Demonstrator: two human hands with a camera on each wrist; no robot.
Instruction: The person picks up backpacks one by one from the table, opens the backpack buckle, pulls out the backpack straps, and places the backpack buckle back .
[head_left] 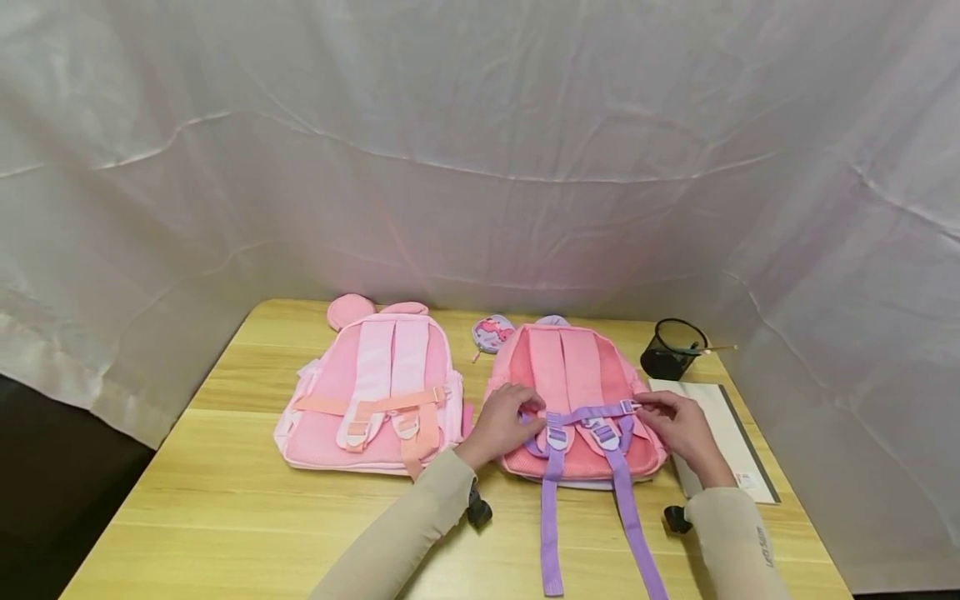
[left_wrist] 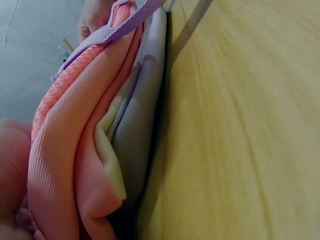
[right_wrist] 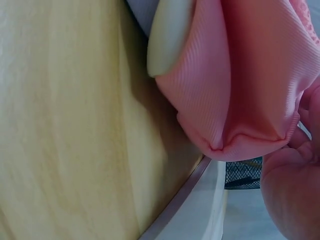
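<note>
A pink backpack (head_left: 551, 354) lies back side up on the table, its two shoulder straps laid together down the middle. A purple cross strap (head_left: 592, 412) with a small pale buckle (head_left: 628, 407) runs over them. My left hand (head_left: 510, 421) has its fingers curled at the left end of this purple webbing, above the pack's left side. On the other side, my right hand (head_left: 678, 421) pinches the strap's end by the buckle. Two purple webbing tails (head_left: 551, 525) hang from white adjusters toward the front. The right wrist view shows the pack's pink bottom corner (right_wrist: 255, 90) beside my fingers.
Left of it lies a lighter pink backpack (head_left: 412, 350) with orange straps. A small round patterned pouch (head_left: 492, 333) sits behind, between the packs. To the right stand a black mesh pen holder (head_left: 663, 364) and a white notepad (head_left: 720, 408). A grey curtain (head_left: 480, 167) encloses the table.
</note>
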